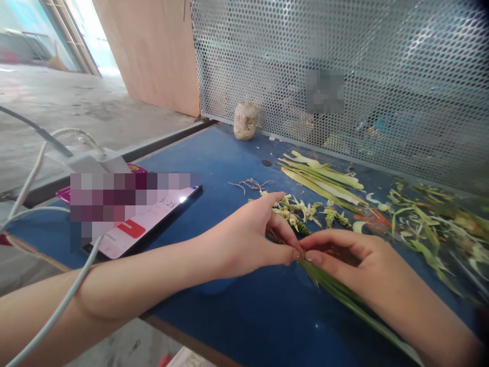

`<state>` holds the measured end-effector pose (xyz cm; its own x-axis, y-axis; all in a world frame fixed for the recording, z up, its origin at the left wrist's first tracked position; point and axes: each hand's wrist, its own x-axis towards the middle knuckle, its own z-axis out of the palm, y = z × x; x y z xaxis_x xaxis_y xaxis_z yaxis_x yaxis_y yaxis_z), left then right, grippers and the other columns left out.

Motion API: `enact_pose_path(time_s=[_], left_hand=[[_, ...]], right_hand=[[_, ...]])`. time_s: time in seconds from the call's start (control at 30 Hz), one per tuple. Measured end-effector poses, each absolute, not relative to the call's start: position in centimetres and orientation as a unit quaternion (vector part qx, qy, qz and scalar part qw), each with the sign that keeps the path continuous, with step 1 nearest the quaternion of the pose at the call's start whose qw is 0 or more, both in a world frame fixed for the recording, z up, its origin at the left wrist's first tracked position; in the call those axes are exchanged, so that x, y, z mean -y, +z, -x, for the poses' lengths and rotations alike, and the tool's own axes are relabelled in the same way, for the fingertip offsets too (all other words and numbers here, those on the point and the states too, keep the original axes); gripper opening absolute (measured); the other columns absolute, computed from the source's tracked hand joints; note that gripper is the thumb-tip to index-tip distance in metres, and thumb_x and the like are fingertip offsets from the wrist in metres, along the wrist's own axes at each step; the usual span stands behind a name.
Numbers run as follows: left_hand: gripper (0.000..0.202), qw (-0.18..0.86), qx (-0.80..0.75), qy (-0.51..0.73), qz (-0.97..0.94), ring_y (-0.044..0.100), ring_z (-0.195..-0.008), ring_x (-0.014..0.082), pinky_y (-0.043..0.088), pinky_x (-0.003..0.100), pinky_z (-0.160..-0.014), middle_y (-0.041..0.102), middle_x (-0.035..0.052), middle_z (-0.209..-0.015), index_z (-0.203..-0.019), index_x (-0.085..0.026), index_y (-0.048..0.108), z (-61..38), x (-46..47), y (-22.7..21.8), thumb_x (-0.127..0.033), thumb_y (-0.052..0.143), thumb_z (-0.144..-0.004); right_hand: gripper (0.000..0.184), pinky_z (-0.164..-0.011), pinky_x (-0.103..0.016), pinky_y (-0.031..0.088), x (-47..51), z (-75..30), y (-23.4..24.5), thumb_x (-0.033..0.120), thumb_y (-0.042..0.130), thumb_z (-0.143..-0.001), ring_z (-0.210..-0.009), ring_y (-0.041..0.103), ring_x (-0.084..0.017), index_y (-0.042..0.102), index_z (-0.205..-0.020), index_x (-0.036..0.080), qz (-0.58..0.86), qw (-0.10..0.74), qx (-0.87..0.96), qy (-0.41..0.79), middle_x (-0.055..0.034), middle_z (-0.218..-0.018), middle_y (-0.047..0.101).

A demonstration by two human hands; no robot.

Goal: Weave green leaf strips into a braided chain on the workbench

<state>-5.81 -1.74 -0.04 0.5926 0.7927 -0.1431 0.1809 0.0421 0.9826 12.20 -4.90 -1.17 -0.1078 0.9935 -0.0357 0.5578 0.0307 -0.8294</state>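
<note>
A bundle of long green leaf blades (pixel 344 295) runs beneath my right hand (pixel 355 255) toward the lower right. My right thumb and fingers pinch its narrow end. Facing it, my left hand (pixel 248 234) pinches the same end, with the index finger raised; the fingertips of both hands nearly meet. The exact spot they grip is partly hidden. Behind my fingers lies a pile of small pale-green flower sprigs (pixel 305 209), with thin brown strings (pixel 252 183) beside it. Farther back are flat pale-green leaf strips (pixel 321 178).
All this is on a blue tabletop (pixel 214 153). A phone (pixel 153 214) and white chargers (pixel 91 158) are at left, and a white cable (pixel 69 295) crosses over my left forearm. A whitish lump (pixel 245 121) stands by the perforated metal panel (pixel 267 61). Plant scraps (pixel 424 224) litter the right.
</note>
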Motion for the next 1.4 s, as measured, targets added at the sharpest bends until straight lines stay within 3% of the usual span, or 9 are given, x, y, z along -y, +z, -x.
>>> enact_pose_path(time_s=[0.13,0.47,0.67,0.83,1.03,1.23,1.4], left_hand=[[0.089,0.613,-0.376,0.244,-0.651,0.062,-0.07,0.0129,0.047,0.027,-0.071,0.065,0.0021,-0.08,-0.139,-0.012,0.008,5.9,1.8,0.2,-0.013,0.062,-0.068],[0.091,0.632,-0.372,0.238,-0.637,0.062,-0.072,0.0141,0.047,0.027,-0.069,0.065,0.0023,-0.078,-0.139,-0.012,0.005,5.9,1.9,-0.1,-0.012,0.062,-0.067],[0.089,0.703,-0.347,0.252,-0.567,0.061,-0.065,0.0113,0.048,0.024,-0.064,0.064,0.0004,-0.075,-0.138,-0.014,0.009,5.8,1.8,-0.2,-0.007,0.063,-0.067],[0.088,0.724,-0.361,0.248,-0.532,0.062,-0.064,0.0112,0.048,0.023,-0.063,0.065,0.0008,-0.073,-0.137,-0.012,0.014,5.6,1.7,0.0,-0.003,0.063,-0.064],[0.096,0.683,-0.356,0.227,-0.596,0.064,-0.078,0.0174,0.049,0.029,-0.071,0.067,0.0073,-0.087,-0.139,-0.014,0.007,5.9,1.8,0.1,-0.016,0.068,-0.065],[0.099,0.653,-0.363,0.251,-0.615,0.064,-0.076,0.017,0.049,0.032,-0.073,0.066,0.0041,-0.085,-0.138,-0.018,0.008,5.7,2.2,-0.5,-0.02,0.071,-0.062],[0.093,0.63,-0.386,0.292,-0.607,0.064,-0.071,0.0154,0.049,0.031,-0.071,0.065,0.0007,-0.079,-0.137,-0.019,0.015,5.0,2.8,-0.6,-0.014,0.068,-0.061]], right_hand=[[0.014,-0.045,-0.022,0.046,4.9,-12.2,-1.3,0.034,0.067,-0.065,-0.052,0.06,-0.015,0.07,-0.071,0.022,0.579,0.312,0.641,0.394,-0.0002,-0.058,0.067],[0.009,-0.056,-0.024,0.051,4.8,-12.3,-1.2,0.029,0.065,-0.066,-0.062,0.064,-0.016,0.068,-0.073,0.022,0.563,0.286,0.696,0.342,0.0002,-0.068,0.068],[0.01,-0.049,-0.022,0.05,5.2,-11.9,-1.3,0.031,0.062,-0.07,-0.054,0.062,-0.015,0.067,-0.071,0.022,0.573,0.308,0.701,0.292,0.0007,-0.062,0.067],[0.012,-0.045,-0.02,0.047,5.5,-11.9,-0.9,0.03,0.058,-0.075,-0.05,0.06,-0.013,0.067,-0.071,0.023,0.565,0.295,0.701,0.319,0.002,-0.059,0.066],[0.015,-0.048,-0.021,0.049,5.4,-12.2,-0.7,0.03,0.054,-0.079,-0.058,0.063,-0.016,0.065,-0.074,0.021,0.548,0.283,0.706,0.349,-0.0004,-0.064,0.067],[0.011,-0.056,-0.022,0.052,5.5,-11.9,-1.2,0.028,0.056,-0.078,-0.066,0.063,-0.016,0.061,-0.085,0.021,0.55,0.311,0.685,0.362,-0.0025,-0.076,0.066],[0.025,-0.057,-0.024,0.052,5.5,-11.7,-1.4,0.023,0.056,-0.077,-0.067,0.061,-0.016,0.055,-0.102,0.023,0.532,0.362,0.67,0.37,-0.0018,-0.075,0.061]])
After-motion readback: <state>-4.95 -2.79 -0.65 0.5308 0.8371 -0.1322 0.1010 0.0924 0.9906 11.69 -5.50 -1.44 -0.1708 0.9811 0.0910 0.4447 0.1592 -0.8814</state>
